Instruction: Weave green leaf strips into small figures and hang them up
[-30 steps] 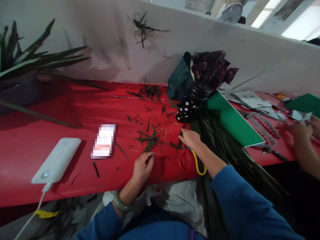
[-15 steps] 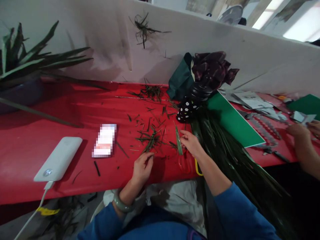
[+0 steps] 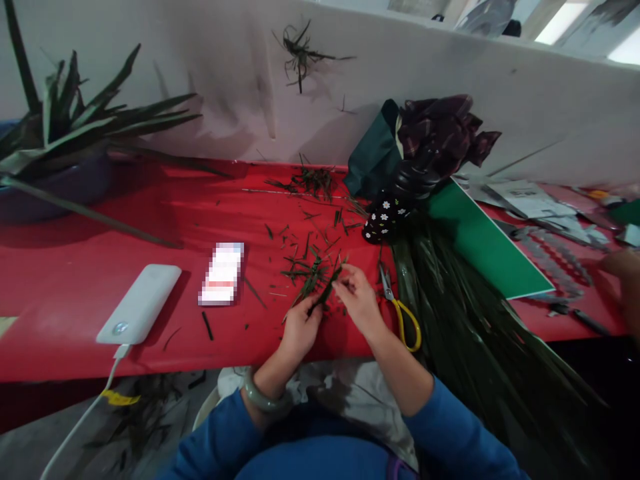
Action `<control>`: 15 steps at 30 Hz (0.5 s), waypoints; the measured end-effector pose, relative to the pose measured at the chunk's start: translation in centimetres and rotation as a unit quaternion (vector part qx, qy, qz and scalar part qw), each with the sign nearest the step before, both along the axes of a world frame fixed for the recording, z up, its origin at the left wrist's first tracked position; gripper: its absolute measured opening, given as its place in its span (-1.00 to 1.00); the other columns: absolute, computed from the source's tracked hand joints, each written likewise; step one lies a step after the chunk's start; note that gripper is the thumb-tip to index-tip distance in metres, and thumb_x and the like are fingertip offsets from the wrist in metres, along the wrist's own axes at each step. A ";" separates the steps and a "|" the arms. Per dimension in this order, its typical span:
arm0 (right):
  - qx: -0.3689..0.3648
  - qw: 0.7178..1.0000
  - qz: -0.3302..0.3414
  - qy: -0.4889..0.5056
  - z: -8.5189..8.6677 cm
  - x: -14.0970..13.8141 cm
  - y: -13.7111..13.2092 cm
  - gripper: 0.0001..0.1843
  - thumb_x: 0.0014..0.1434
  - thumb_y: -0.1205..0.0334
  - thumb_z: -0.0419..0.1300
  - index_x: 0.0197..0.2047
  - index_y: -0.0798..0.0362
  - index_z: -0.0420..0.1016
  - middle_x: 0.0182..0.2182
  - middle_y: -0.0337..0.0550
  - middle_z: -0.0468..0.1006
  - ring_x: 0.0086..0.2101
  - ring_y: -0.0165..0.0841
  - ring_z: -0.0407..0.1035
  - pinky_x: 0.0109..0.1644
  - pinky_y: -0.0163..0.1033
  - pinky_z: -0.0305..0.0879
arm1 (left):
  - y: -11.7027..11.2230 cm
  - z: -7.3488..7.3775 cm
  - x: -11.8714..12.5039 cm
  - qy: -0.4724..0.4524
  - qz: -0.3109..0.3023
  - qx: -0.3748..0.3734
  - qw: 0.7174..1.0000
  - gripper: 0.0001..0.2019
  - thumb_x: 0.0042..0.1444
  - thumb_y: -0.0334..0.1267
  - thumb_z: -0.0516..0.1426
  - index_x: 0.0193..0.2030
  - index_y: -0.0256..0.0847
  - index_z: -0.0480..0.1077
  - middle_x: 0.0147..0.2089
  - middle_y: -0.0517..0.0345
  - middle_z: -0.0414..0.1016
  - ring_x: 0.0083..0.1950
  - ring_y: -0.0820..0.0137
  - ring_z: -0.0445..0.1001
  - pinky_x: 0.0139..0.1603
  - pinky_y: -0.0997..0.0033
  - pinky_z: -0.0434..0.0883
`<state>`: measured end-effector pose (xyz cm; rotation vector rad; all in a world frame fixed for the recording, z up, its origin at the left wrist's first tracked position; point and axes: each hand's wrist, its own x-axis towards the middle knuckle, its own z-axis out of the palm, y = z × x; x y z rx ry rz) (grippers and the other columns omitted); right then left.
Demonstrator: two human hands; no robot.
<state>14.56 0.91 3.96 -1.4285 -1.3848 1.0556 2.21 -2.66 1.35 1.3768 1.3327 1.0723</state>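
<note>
Between my two hands a narrow green leaf strip (image 3: 326, 296) slants up to the right over the red table. My left hand (image 3: 301, 328), a bangle on its wrist, pinches the strip's lower end. At its upper end my right hand (image 3: 358, 299) grips it with thumb and fingers, partly hiding it. Just beyond them lies a spidery tangle of leaf strips (image 3: 313, 272); whether my left fingers also touch it I cannot tell. Scissors with a yellow handle (image 3: 411, 327) lie right of my right hand, blades pointing away.
Long dark leaves (image 3: 465, 313) hang over the table's right edge beside a green board (image 3: 493, 247). A phone (image 3: 221, 275) and a white power bank (image 3: 140, 303) with a cable lie left. A potted plant (image 3: 60, 180) stands far left. Another person's hand (image 3: 623, 267) shows at far right.
My right hand has moved left from beside the scissors, bringing the leaf strip to my left hand. Both hands now hold it. The scissors are more exposed, and the view has shifted slightly.
</note>
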 end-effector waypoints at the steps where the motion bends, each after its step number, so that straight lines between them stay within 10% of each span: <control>1: -0.009 0.999 -0.027 0.025 -0.1 0.3 -0.1 -0.56 -0.06 0.17 0.09 -0.08 0.05 0.13 -0.51 -0.29 0.34 -0.53 -0.47 0.27 -0.47 -0.37 0.25 | -0.1 0.1 0.1 -0.022 -0.006 -0.024 0.999 -0.79 0.01 -0.31 -0.05 -0.28 -0.26 0.37 -0.40 0.15 0.45 -0.39 0.46 0.38 -0.35 0.47 0.33; 15: -0.052 0.998 0.002 -0.035 0.0 3.5 -1.8 -0.74 -0.05 0.06 0.09 -0.55 0.09 0.35 -0.72 -0.34 0.26 -0.66 -0.50 0.18 -0.60 -0.41 0.09 | -1.2 0.5 0.9 -0.033 -0.195 -0.106 0.974 -0.78 -0.06 -0.20 0.01 -0.58 -0.28 0.28 -0.65 0.32 0.10 -0.58 0.58 0.09 -0.57 0.57 0.08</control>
